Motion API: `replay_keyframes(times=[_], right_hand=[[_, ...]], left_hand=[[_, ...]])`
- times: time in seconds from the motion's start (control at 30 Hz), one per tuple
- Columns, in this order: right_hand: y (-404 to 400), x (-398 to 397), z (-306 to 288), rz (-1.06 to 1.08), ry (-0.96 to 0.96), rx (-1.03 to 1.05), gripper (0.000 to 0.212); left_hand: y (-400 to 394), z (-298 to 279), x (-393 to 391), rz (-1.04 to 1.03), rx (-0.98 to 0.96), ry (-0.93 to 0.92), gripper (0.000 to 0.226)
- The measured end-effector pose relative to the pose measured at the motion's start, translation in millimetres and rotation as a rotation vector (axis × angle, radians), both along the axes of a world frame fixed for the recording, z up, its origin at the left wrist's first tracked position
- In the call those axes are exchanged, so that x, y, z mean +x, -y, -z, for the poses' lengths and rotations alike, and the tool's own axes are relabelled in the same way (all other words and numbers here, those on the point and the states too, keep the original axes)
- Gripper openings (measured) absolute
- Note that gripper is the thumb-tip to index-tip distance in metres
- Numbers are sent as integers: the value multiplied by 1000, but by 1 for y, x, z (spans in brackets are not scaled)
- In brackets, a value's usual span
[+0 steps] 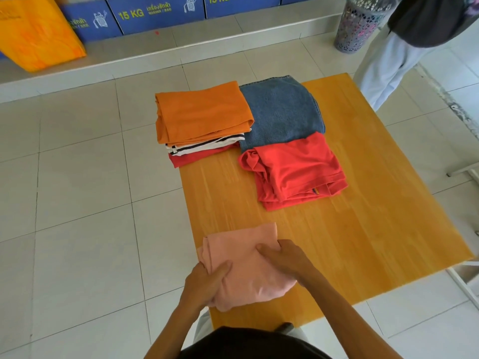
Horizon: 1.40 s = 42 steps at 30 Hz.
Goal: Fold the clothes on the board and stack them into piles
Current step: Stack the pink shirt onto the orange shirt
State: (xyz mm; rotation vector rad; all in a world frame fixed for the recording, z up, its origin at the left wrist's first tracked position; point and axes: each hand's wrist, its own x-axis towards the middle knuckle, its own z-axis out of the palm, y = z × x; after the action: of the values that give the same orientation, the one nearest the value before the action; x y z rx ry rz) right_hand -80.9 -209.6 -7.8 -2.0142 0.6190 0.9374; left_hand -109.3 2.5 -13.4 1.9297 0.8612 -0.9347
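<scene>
fingers: left hand (204,283) has its fingers (220,272) pressed together and curled around the near-left edge of the pink shirt (248,265), thumb looks tucked underneath; right hand (282,257) lies flat on top, fingers (267,248) together, pinning the cloth more than pinching it

worktop: orange wood-look worktop (375,229), lots of bare room in the middle and on the right

jeans: folded jeans (280,112) at the far end, with a red shirt (295,172) overlapping their near edge, folded but a bit rumpled at its left

pile: far-left corner, orange shirt (202,112) on top, striped one (207,146) under it, a red layer at the bottom, hanging slightly over the worktop's left edge

pink shirt: near-left corner, right in front of the person, already a compact bundle, spilling a little past the left edge

which way it points: long axis runs from near to far, tilted a bit right; near end is rounded and puffy, far end is flatter and squarer

doing this step well, imo: looks like the last tidy-up before stacking. Keep the right palm flat so the layers don't slide, get the left hand fully under, lift it as one slab, and square it to whichever pile it joins

risk: that puffy near end could unroll if it's only grabbed by one edge
</scene>
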Motion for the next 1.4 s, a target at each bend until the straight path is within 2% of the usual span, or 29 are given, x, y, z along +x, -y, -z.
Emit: replay_keyframes(times=[0.23,0.33,0.47,0.7,0.9,1.0,1.07,1.2,1.27,1.4], right_hand=[[-12,14,-12,134,115,128,58],[-17,25,-19,179,138,216,53],[-20,50,-26,234,214,273,51],[-23,165,-47,176,521,242,35],[-30,302,-84,49,718,117,26],[-35,353,-94,8,757,116,17],[-40,377,-92,-8,767,92,19],[-47,397,-46,-93,694,-101,24],[-50,392,-14,-85,654,-134,26],[-53,400,-3,-62,678,-156,30]], left_hand=[[-8,-2,15,-24,-82,199,65],[0,-6,36,-151,-58,211,71],[-4,-16,60,-95,-30,384,76],[-17,-45,165,-134,-58,677,52],[-28,-79,280,-158,-17,881,54],[-29,-83,329,-153,25,910,51],[-29,-76,354,-156,68,887,50],[-30,-35,371,-95,155,810,51],[-31,-16,367,-98,196,808,52],[-37,-22,386,-63,206,722,49]])
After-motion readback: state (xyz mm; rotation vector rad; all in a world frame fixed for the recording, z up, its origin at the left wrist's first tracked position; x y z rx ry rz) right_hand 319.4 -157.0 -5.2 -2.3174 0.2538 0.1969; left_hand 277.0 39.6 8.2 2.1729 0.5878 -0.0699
